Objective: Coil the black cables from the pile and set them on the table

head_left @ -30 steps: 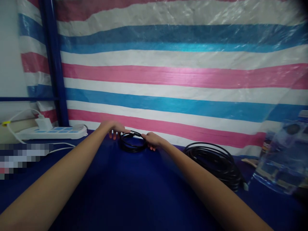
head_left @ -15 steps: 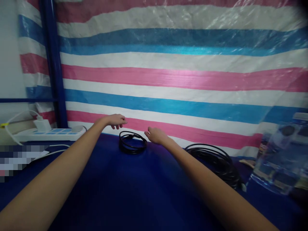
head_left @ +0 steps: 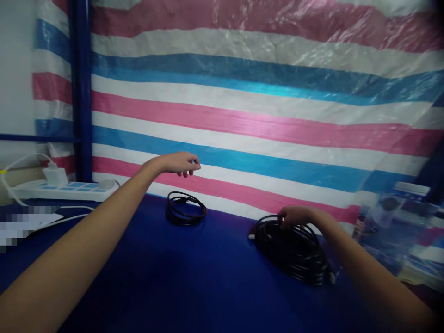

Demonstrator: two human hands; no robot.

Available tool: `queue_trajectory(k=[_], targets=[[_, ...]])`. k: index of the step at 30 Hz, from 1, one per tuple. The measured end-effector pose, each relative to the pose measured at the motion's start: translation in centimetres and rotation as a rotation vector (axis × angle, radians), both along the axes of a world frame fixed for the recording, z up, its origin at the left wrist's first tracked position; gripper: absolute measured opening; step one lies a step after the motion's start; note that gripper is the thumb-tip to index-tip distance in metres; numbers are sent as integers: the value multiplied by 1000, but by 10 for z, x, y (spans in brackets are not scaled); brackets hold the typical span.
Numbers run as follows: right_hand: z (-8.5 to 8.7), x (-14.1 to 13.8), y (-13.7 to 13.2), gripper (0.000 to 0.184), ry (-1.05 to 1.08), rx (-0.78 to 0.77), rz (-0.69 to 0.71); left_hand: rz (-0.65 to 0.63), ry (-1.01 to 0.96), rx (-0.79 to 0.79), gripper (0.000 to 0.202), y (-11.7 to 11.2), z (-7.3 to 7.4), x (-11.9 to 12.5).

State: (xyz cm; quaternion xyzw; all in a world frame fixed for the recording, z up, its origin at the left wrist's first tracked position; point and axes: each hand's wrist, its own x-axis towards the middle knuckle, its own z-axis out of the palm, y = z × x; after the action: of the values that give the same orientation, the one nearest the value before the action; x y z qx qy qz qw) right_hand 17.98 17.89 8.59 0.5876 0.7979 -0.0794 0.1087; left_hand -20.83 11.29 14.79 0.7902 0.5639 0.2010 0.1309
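Note:
My right hand (head_left: 294, 216) has its fingers closed over the upper strands of a large coil of black cable (head_left: 294, 254). A pale metal plug end sticks out at the coil's left, and another end shows at its lower right. My left hand (head_left: 180, 163) hovers in the air with nothing in it, its fingers loosely bent and apart. Just below it, a smaller coil of black cable (head_left: 187, 219) lies on the dark blue tabletop (head_left: 166, 277). That small coil is untouched by either hand.
At the left, a white power strip (head_left: 62, 190) carries a white plug (head_left: 55, 176), with papers (head_left: 31, 224) in front. A large clear water bottle (head_left: 391, 226) stands at the right, beside my forearm. Striped plastic sheeting (head_left: 243, 115) hangs behind the table.
My right hand has gone from beside the small coil rightward to the large coil and gripped it. My left hand has risen slightly and shifted right. The view has turned a little.

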Motion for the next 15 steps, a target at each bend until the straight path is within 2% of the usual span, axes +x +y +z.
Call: queue_trajectory(k=[2, 4, 8, 11, 13, 15], targets=[[-5, 10, 3, 25, 48, -65, -35, -8, 18, 15, 48, -2, 3, 1], [2, 13, 1, 30, 115, -94, -47, -16, 34, 36, 47, -3, 4, 2], [38, 5, -18, 38, 241, -58, 10, -35, 65, 28, 45, -6, 3, 13], [70, -12, -50, 39, 356, 74, 109, -160, 84, 42, 44, -20, 4, 38], [86, -26, -77, 36, 536, 217, 123, -261, 50, 170, 44, -35, 8, 63], [98, -42, -102, 33, 776, 279, 184, -308, -16, 388, 48, -52, 16, 91]])
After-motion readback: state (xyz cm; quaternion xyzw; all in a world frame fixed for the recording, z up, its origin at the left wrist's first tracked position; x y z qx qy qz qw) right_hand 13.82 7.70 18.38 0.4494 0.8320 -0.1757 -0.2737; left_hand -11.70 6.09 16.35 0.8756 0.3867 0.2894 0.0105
